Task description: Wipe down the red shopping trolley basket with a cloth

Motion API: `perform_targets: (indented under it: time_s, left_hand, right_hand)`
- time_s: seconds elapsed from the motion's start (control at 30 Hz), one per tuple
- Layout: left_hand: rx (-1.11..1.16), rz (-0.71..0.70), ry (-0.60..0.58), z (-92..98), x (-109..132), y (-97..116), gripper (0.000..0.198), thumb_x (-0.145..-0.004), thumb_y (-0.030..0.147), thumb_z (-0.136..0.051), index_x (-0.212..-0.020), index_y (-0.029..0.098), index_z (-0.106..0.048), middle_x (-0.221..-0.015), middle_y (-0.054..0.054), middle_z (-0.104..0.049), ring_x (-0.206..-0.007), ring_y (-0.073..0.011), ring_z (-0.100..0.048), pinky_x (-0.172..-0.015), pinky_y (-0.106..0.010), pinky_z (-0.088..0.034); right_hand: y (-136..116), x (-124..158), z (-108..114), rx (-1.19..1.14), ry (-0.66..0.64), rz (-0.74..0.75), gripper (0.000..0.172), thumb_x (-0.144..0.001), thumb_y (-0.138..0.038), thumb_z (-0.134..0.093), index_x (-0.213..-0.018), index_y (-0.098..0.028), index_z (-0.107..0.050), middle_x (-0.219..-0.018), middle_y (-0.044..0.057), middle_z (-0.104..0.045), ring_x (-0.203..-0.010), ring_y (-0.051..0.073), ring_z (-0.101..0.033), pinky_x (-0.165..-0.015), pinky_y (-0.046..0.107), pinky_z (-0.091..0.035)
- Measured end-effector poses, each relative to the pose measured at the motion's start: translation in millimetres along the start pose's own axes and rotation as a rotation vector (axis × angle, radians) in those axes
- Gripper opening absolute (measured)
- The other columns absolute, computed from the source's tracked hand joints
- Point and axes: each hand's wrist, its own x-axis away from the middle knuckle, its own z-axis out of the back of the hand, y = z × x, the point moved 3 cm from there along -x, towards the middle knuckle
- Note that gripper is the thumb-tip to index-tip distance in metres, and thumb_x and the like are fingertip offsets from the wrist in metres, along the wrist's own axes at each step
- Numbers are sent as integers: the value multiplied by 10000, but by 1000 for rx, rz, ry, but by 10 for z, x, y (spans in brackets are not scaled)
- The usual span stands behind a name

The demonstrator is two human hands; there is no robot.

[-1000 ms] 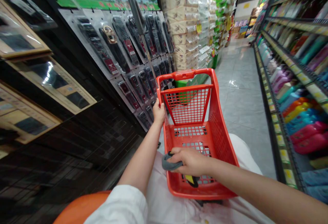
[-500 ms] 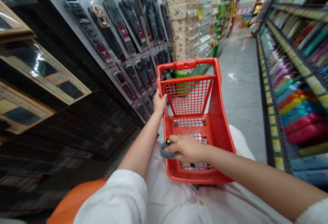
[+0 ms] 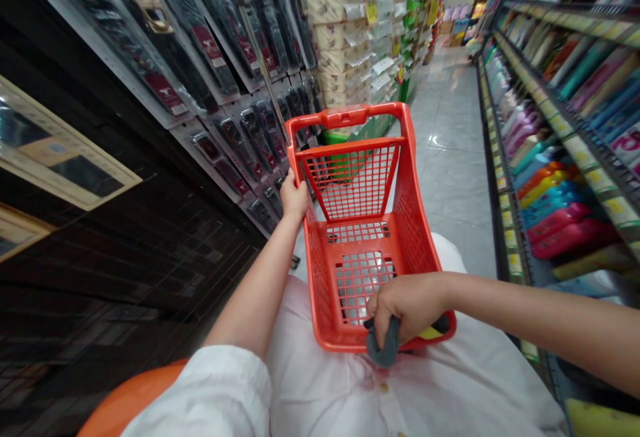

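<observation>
A red plastic shopping basket (image 3: pixel 357 224) with grid-patterned walls and floor stands in front of my body, with nothing lying on its floor. My left hand (image 3: pixel 294 197) is closed round its upper left rim. Over the near rim, at the right, my right hand (image 3: pixel 407 304) is closed on a dark grey looped handle (image 3: pixel 384 344). Something black and yellow (image 3: pixel 433 332) shows below that hand; what it belongs to is hidden. A thin metal pole (image 3: pixel 263 67) slants down to the basket's far left corner.
Packaged belts (image 3: pixel 207 44) hang on a rack at the left, beside a dark cabinet with framed boxes (image 3: pixel 65 150). Stacked cartons (image 3: pixel 337 44) stand ahead. Shelves of folded coloured goods (image 3: pixel 560 224) line the right side of a grey tiled aisle (image 3: pixel 445 144).
My right hand has moved right and toward my body with the grey handle, from the basket's left side to its near rim. My left hand keeps its hold. The whole view has shifted slightly.
</observation>
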Motion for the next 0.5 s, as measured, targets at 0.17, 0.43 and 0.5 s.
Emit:
perform_targets:
  time_s: [0.17,0.43,0.5]
  left_hand:
    - [-29,-47,-12,21,6,77,405,-730,120,-501,-1106,155,-648,-1072,-54,-703,-1005,-218,-634,-974,-347,-455]
    - [-28,-57,-40,40,5,117,388,-761,182,-532,-1135,146,-626,-1076,-80,-690,-993,-230,-636,-954,-352,-457]
    - [-7,-57,-53,31,9,129,363,-783,219,-539,-1127,150,-628,-1050,-74,-698,-962,-228,-644,-932,-349,-469]
  right_hand:
    - [-133,-359,-106,139,160,33,268,-761,-169,-667,-972,-307,-760,-847,-41,-664,-732,109,-586,-562,200,-317]
    - [41,-755,-77,-92,604,-36,251,-773,-201,-639,-999,-262,-728,-926,-4,-652,-857,149,-613,-680,217,-415]
    - [293,-793,117,-401,825,-120,200,-789,-159,-594,-960,-191,-692,-876,11,-648,-810,145,-620,-697,230,-451]
